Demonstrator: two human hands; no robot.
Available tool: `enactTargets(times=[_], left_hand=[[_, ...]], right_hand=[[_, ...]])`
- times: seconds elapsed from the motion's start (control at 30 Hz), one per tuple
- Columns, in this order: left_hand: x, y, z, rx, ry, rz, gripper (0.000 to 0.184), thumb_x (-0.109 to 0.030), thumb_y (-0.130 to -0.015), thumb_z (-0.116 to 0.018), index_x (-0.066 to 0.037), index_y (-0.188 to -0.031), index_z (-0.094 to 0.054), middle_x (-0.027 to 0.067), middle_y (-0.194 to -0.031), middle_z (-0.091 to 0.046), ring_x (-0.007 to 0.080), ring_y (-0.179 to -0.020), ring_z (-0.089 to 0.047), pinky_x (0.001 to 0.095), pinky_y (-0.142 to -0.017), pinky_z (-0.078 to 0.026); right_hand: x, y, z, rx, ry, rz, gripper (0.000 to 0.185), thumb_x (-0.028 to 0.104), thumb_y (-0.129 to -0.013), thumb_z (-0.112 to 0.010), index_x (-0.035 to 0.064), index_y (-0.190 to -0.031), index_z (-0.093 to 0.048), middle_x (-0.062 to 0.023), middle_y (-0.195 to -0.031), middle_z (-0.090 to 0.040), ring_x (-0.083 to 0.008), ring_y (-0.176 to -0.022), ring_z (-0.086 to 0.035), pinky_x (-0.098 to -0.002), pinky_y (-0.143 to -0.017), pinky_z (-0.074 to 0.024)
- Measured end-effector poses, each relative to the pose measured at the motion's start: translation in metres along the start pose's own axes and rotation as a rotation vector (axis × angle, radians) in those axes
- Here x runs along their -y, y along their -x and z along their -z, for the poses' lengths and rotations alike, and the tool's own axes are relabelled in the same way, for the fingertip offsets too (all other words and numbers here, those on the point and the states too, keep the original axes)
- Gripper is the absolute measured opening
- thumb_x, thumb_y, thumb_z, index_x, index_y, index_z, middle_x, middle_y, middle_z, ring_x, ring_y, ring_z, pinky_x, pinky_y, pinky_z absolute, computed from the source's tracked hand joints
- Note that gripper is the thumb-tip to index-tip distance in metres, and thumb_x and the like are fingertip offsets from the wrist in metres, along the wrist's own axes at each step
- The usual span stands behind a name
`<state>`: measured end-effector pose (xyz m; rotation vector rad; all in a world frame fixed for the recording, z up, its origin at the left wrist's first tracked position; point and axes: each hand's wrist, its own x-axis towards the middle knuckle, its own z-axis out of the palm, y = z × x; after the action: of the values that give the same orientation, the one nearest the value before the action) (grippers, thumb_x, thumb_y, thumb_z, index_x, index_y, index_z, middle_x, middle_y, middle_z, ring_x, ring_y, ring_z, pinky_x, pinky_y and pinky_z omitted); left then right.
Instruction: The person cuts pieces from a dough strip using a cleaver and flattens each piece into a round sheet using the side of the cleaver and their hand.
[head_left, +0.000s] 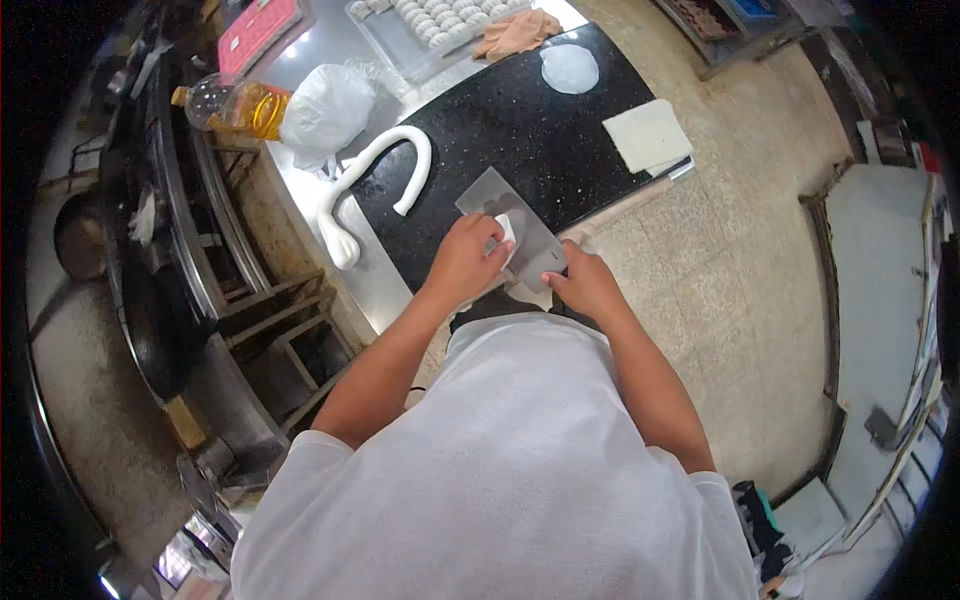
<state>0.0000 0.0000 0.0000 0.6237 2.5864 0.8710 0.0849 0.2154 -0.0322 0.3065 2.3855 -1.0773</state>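
My right hand (587, 283) grips one end of a broad, flat grey blade (530, 225) like a cleaver, held over the near edge of the black board (480, 130). Fingers of my left hand (468, 262) pinch a small white folded piece (507, 238) against the blade's face; whether it is cloth or paper I cannot tell. Left of the blade, a long white dough rope (405, 140) curves like a hook, its thick end on the metal table. A thin round white sheet (570, 69), perhaps flattened dough, lies at the board's far end.
A folded cream cloth (648, 138) sits on the board's right corner. Behind stand a tray of white dough pieces (440, 22), a tan cloth (515, 33), a pink tray (257, 35), a plastic bag (328, 112) and an oil bottle (240, 107). Metal racks (290, 340) are at left.
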Motion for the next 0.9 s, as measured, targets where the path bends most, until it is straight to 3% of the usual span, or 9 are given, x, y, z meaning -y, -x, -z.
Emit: enactTargets(times=[0.07, 0.17, 0.3, 0.4, 0.47, 0.57, 0.7, 0.77, 0.9], left_hand=[[0.001, -0.005, 0.009, 0.018, 0.252, 0.038, 0.015, -0.012, -0.089, -0.072, -0.001, -0.088, -0.063, 0.0126, -0.096, -0.067, 0.0269, -0.083, -0.066, 0.0387, -0.076, -0.053], [0.053, 0.023, 0.012, -0.156, 0.581, -0.157, 0.014, -0.009, -0.087, -0.073, 0.000, -0.087, -0.062, 0.0117, -0.091, -0.067, 0.0230, -0.080, -0.065, 0.0342, -0.072, -0.051], [0.078, 0.033, 0.047, -0.046, 0.532, -0.109, 0.016, -0.010, -0.086, -0.074, 0.000, -0.090, -0.063, 0.0115, -0.090, -0.068, 0.0201, -0.083, -0.066, 0.0323, -0.076, -0.052], [0.070, 0.031, 0.066, -0.103, 0.504, -0.233, 0.017, -0.012, -0.087, -0.075, 0.000, -0.094, -0.065, 0.0110, -0.090, -0.069, 0.0205, -0.081, -0.067, 0.0330, -0.075, -0.053], [0.071, 0.032, 0.076, -0.027, 0.508, -0.251, 0.015, -0.011, -0.091, -0.074, -0.001, -0.099, -0.066, 0.0088, -0.099, -0.072, 0.0148, -0.093, -0.066, 0.0305, -0.085, -0.051], [0.064, 0.033, 0.073, 0.069, 0.558, -0.243, 0.015, -0.011, -0.091, -0.075, -0.001, -0.098, -0.066, 0.0085, -0.099, -0.072, 0.0146, -0.093, -0.066, 0.0306, -0.085, -0.051], [0.052, 0.039, 0.046, 0.322, 0.767, -0.232, 0.016, -0.011, -0.092, -0.076, -0.003, -0.100, -0.064, 0.0040, -0.100, -0.068, 0.0103, -0.095, -0.064, 0.0284, -0.086, -0.051], [0.047, 0.041, 0.031, 0.374, 0.909, -0.187, 0.016, -0.010, -0.093, -0.075, -0.004, -0.101, -0.064, 0.0031, -0.101, -0.067, 0.0098, -0.096, -0.063, 0.0282, -0.087, -0.051], [0.038, 0.038, 0.027, 0.394, 1.018, -0.140, 0.018, -0.011, -0.095, -0.074, -0.003, -0.106, -0.063, 0.0026, -0.101, -0.066, 0.0095, -0.095, -0.062, 0.0277, -0.086, -0.051]], right_hand=[[0.002, 0.003, 0.007, 0.005, -0.031, -0.082, 0.052, 0.032, -0.085, -0.078, -0.0001, -0.122, -0.058, -0.0278, -0.110, -0.071, -0.0464, -0.105, -0.068, -0.0505, -0.090, -0.0534], [0.016, 0.020, -0.030, -0.083, -0.062, -0.192, 0.053, 0.033, -0.084, -0.079, -0.0019, -0.118, -0.060, -0.0264, -0.109, -0.071, -0.0449, -0.104, -0.068, -0.0497, -0.088, -0.0534], [0.032, 0.014, -0.053, -0.130, -0.214, -0.225, 0.052, 0.035, -0.083, -0.080, -0.0027, -0.115, -0.062, -0.0261, -0.107, -0.072, -0.0436, -0.103, -0.069, -0.0482, -0.087, -0.0537], [0.028, 0.000, -0.064, -0.195, -0.303, -0.217, 0.051, 0.033, -0.082, -0.081, -0.0023, -0.115, -0.064, -0.0235, -0.105, -0.072, -0.0381, -0.102, -0.070, -0.0431, -0.087, -0.0546], [0.028, -0.001, -0.063, -0.384, -0.267, -0.155, 0.050, 0.030, -0.085, -0.080, -0.0016, -0.119, -0.064, -0.0211, -0.109, -0.069, -0.0333, -0.102, -0.068, -0.0378, -0.088, -0.0548], [0.023, 0.007, -0.061, -0.516, -0.275, -0.070, 0.050, 0.029, -0.088, -0.079, -0.0011, -0.124, -0.063, -0.0158, -0.116, -0.066, -0.0264, -0.107, -0.064, -0.0345, -0.093, -0.0524], [0.050, 0.027, -0.049, -0.435, -0.797, 0.253, 0.046, 0.028, -0.091, -0.077, 0.0000, -0.125, -0.064, -0.0128, -0.123, -0.064, -0.0222, -0.114, -0.061, -0.0341, -0.098, -0.0486], [0.069, 0.035, -0.036, 0.017, -1.267, 0.270, 0.043, 0.025, -0.092, -0.076, 0.0012, -0.126, -0.064, -0.0105, -0.126, -0.064, -0.0180, -0.118, -0.058, -0.0337, -0.103, -0.0450], [0.062, 0.033, -0.042, -0.097, -1.232, 0.305, 0.018, 0.018, -0.098, -0.069, 0.0020, -0.107, -0.066, -0.0087, -0.117, -0.070, -0.0141, -0.107, -0.062, -0.0309, -0.099, -0.0465]])
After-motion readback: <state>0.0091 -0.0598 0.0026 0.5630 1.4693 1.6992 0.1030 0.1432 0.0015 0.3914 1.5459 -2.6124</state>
